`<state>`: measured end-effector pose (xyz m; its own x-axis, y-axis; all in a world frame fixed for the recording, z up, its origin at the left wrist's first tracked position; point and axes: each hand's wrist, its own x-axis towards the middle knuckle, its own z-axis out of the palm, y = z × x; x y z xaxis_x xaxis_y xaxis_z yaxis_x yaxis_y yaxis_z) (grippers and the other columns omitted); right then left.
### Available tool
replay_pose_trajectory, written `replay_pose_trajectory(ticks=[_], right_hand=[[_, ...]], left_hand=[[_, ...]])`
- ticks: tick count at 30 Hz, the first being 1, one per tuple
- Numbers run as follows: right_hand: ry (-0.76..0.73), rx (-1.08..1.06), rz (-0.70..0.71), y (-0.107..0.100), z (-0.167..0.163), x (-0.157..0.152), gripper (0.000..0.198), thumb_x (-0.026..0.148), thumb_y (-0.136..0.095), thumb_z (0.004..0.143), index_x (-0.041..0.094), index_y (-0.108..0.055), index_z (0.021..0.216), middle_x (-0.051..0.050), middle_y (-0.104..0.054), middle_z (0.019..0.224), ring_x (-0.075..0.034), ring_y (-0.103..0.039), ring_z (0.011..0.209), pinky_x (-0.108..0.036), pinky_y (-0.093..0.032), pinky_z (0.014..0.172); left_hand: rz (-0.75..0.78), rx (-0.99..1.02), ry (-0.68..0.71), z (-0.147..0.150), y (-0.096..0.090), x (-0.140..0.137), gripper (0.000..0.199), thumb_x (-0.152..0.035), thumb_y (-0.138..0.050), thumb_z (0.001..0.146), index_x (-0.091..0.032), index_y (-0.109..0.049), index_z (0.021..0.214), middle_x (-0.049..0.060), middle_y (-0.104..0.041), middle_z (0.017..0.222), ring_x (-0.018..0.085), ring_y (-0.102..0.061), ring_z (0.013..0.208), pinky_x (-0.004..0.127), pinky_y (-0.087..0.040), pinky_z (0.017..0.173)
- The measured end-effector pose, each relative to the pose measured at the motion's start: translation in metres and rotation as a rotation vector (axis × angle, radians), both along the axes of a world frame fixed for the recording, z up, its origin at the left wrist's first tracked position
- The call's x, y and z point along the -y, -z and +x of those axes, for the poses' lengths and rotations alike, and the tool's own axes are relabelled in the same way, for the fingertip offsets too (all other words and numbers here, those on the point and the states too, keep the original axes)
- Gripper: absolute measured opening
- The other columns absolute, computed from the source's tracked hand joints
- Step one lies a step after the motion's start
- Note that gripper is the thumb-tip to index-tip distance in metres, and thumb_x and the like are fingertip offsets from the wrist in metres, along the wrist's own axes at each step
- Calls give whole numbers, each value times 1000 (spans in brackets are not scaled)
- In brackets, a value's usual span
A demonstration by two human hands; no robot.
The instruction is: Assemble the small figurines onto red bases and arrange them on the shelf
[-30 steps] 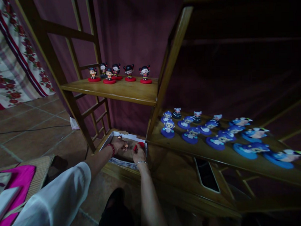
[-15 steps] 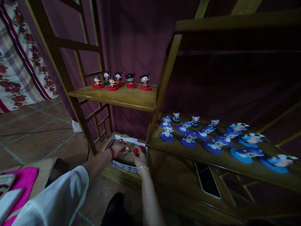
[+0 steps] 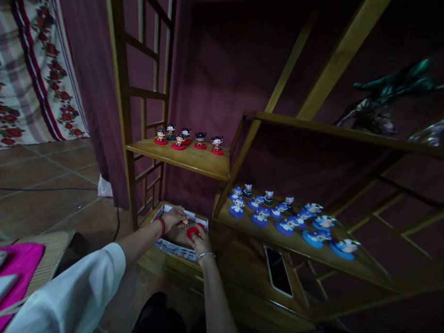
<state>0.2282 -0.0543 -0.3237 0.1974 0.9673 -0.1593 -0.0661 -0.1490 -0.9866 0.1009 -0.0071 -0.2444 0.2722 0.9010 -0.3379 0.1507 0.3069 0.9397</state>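
Observation:
Both hands are over a shallow cardboard box (image 3: pixel 179 254) on the low shelf. My left hand (image 3: pixel 174 217), with a red bead bracelet at the wrist, is closed on a small figurine (image 3: pixel 185 221), part of which shows at the fingertips. My right hand (image 3: pixel 202 241), wearing a silver bangle, pinches a round red base (image 3: pixel 191 231) near its edge. Figurine and base are apart. Another bit of red shows behind the right fingers, too small to make out. Black-haired figurines on red bases (image 3: pixel 217 145) stand on the shelf above the box.
To the right, a wooden shelf (image 3: pixel 227 216) carries several figurines on blue and purple bases (image 3: pixel 260 217). A phone (image 3: pixel 278 271) lies on the lower board. A dark green and silver sculpture (image 3: pixel 383 100) sits top right. At left are a pink cloth (image 3: pixel 23 270) and a cable (image 3: pixel 44 188).
The view has swung, so the shelves sit differently in it. My right hand has turned the red base so that its flat round face shows. The left hand still holds the figurine.

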Motion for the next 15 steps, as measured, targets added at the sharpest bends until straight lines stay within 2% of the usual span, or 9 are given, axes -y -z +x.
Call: replay_pose_trajectory(ticks=[2, 7, 12, 15], right_hand=[[24, -123, -36, -12, -3, 5, 36, 26, -54, 70, 20, -55, 106, -6, -55, 111, -18, -58, 96, -31, -52, 72], [-54, -166, -36, -43, -14, 18, 34, 38, -52, 73, 20, -55, 101, -6, -56, 113, -17, -58, 97, -28, -53, 70], [-34, -244, 34, -63, -25, 28, 35, 41, -66, 60, 18, -58, 86, -3, -62, 93, -19, -60, 87, -31, -54, 67], [-24, -294, 29, -73, -30, 33, 36, 39, -73, 52, 18, -60, 78, 0, -63, 79, -18, -60, 79, -32, -54, 64]], left_hand=[[35, 43, 3, 0, -7, 4, 18, -26, -65, 66, -16, -52, 60, -4, -52, 52, 6, -44, 45, 18, -35, 45], [105, 74, 2, -2, -22, 15, 22, -29, -70, 59, -14, -54, 63, -6, -51, 49, 6, -42, 46, 19, -31, 45], [138, 74, 12, -6, -34, 28, 26, -30, -73, 53, -13, -57, 65, -5, -53, 49, 7, -45, 47, 20, -34, 48], [167, 81, 17, -7, -40, 38, 28, -30, -74, 51, -12, -59, 66, -5, -53, 49, 7, -44, 46, 20, -34, 48]])
